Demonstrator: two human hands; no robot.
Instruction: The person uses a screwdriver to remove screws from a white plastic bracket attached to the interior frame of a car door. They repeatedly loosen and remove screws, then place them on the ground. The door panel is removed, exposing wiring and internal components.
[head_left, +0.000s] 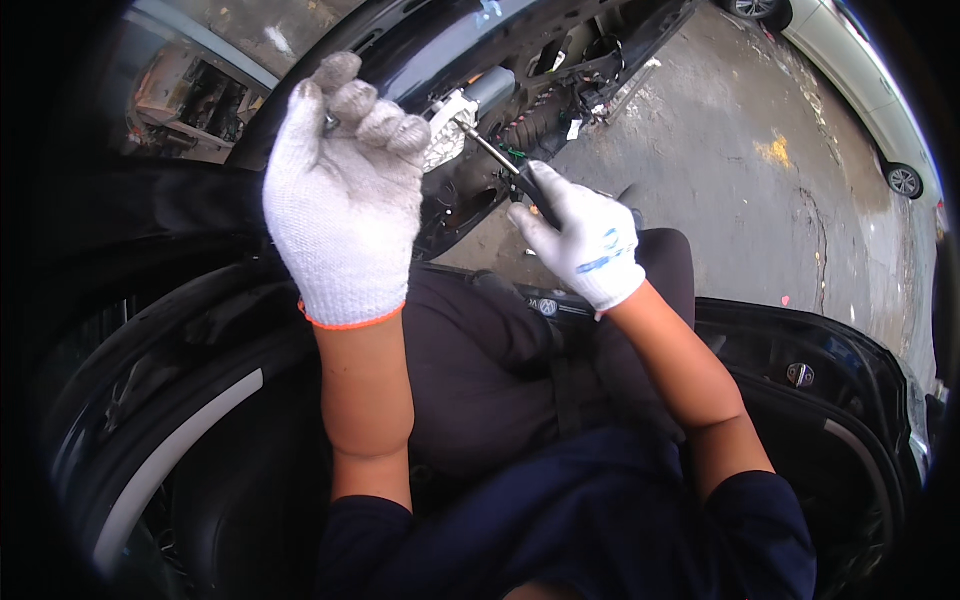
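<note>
My left hand point(343, 205), in a white knit glove with an orange cuff, has its fingers curled beside a silvery cast bracket point(445, 142); a small dark thing among the fingers is too small to name. My right hand point(588, 240), gloved in white, grips a long metal tool point(490, 149) with a dark handle, probably a screwdriver, angled up-left to the bracket. A dark cylindrical housing point(490, 90) is attached to the bracket on a black car panel point(405, 40), where wires and small parts show.
My legs point(470, 370) are bent beneath my hands, within a black car opening point(830, 350) with trim at both sides. Grey, stained concrete floor point(740, 200) lies beyond. A white car point(860, 90) stands at upper right, and cluttered open parts point(185, 100) show at upper left.
</note>
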